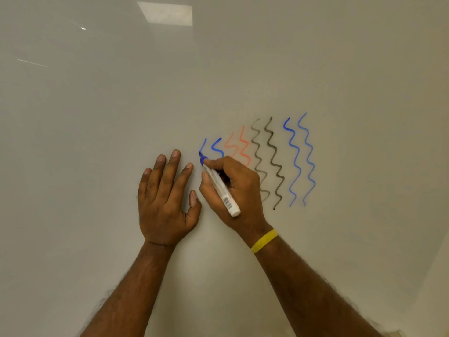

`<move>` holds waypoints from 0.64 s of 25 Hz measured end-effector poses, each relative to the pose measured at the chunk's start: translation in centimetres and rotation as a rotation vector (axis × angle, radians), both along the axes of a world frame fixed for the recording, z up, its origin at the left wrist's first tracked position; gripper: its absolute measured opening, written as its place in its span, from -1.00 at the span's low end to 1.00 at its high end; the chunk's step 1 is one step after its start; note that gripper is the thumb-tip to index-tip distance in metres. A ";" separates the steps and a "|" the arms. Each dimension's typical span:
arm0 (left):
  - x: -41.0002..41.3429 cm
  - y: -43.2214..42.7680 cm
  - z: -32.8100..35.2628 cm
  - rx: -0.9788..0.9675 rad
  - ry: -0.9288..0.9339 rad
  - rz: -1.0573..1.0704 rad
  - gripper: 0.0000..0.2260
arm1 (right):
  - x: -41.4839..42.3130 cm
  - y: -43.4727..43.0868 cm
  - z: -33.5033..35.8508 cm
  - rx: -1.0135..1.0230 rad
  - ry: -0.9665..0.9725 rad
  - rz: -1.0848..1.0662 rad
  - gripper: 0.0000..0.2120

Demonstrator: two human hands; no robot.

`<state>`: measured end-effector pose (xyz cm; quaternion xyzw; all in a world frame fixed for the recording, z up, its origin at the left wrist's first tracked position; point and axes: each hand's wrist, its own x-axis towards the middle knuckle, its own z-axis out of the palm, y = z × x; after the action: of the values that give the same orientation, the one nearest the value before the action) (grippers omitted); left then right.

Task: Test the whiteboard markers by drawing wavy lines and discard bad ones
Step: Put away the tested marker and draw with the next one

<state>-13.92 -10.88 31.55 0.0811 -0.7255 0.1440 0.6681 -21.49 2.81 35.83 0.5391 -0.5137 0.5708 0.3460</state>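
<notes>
Eight wavy lines [273, 159] mark the whiteboard [121, 105] mid-frame, partly behind the right hand [239, 190] gripping a marker [221, 188]. Left hand [165, 195] lies flat, fingers straight.

The left hand [167, 203] and the right hand [233, 188] are bare, as are both forearms along all their visible length. Fine dark hair covers the left forearm [136, 288] and the right forearm [315, 288], and it shows most along their outer edges. Just behind the right hand, a yellow band [264, 240] circles the wrist. It is narrow, flat and matte, one even colour, and sits snug. Behind the left hand a thin crease line [158, 243] crosses the wrist. The fingernails [175, 153] on the left hand are short and rounded, trimmed close.
</notes>
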 end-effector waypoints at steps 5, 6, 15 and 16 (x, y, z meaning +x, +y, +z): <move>0.0 0.3 0.0 -0.001 0.016 0.015 -0.57 | -0.1 1.1 -3.5 0.003 -0.066 -0.021 -0.87; 0.0 0.3 0.0 0.000 0.018 0.013 -0.57 | 0.0 1.2 -4.2 0.028 -0.056 -0.029 -0.87; 0.1 0.2 -0.3 -0.003 -0.005 0.015 -0.54 | 0.4 3.2 -10.5 0.109 -0.224 -0.017 -0.88; 0.1 0.2 -0.4 -0.003 -0.004 0.018 -0.54 | 0.5 3.4 -11.1 0.130 -0.219 -0.028 -0.89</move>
<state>-13.80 -10.69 31.18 0.0864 -0.7257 0.1514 0.6655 -20.99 6.22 24.70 0.4878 -0.5918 0.5868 0.2599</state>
